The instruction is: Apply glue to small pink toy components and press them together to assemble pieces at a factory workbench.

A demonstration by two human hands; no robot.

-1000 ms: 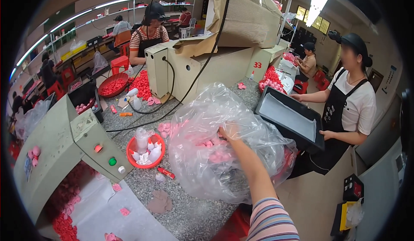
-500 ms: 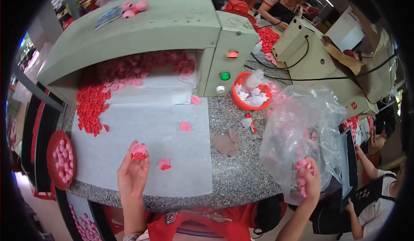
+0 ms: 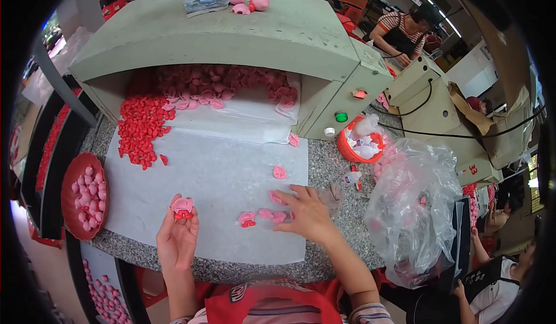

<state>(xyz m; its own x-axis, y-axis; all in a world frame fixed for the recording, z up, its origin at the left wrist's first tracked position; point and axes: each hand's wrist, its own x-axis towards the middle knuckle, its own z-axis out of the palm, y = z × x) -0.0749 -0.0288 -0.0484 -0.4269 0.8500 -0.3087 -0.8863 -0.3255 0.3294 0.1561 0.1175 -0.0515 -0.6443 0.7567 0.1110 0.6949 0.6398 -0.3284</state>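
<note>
A red bowl [image 3: 67, 195] holds pink pieces [image 3: 86, 199]; an orange basket [image 3: 343, 143], white bottles [image 3: 365, 150]. The left hand [image 3: 177, 243] pinches a pink-and-red piece [image 3: 183, 207]; the spread right hand [image 3: 310, 214] partly hides pink parts [image 3: 266, 214].

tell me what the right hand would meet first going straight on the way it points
Most likely the loose pink pieces just ahead of the right hand, on the white sheet; whether they already touch it is unclear.
</note>
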